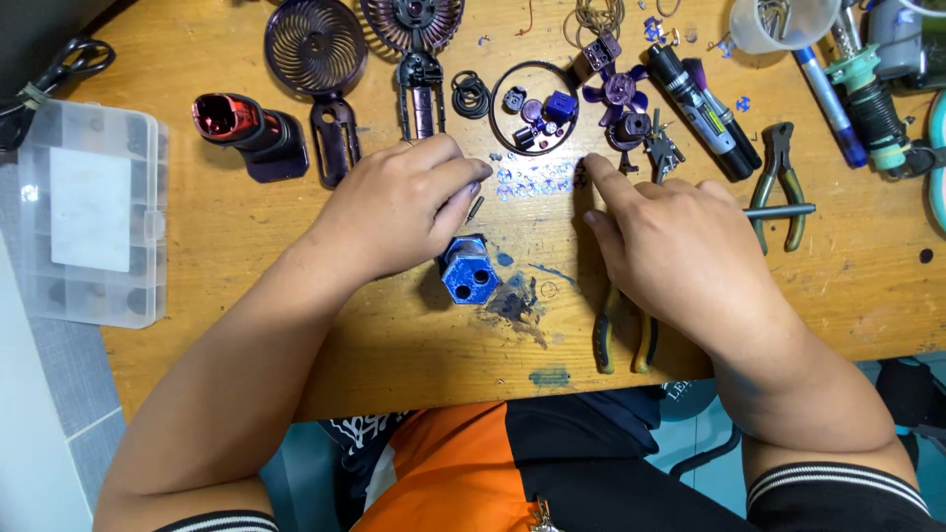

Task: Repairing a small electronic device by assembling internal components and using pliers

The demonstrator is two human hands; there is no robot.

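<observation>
Purple is the colour of nearly every part on the wooden counter (pixel 296 236), where a small handheld fan lies taken apart. The left hand (pixel 394 212) is curled, its fingertips pinched together at the left end of a row of tiny pale pieces (pixel 535 180); whether one piece is really between them I cannot tell. The right hand (pixel 680 246) is mostly open, the index finger stretched to the right end of the same row and pressing there, holding nothing. The row lies at the centre of the counter, just at 6 o'clock from the black ring (pixel 533 106) that encloses some purple buttons. The pieces look flat, very small, bluish-white and loose, close beside each other. I judge that a careless slide of either finger could scatter them, or push one toward the blue motor housing (pixel 467 269) at 7 o'clock and the paint stains, where it is hard to find. The pliers (pixel 623 335) under the right wrist could also be knocked.
</observation>
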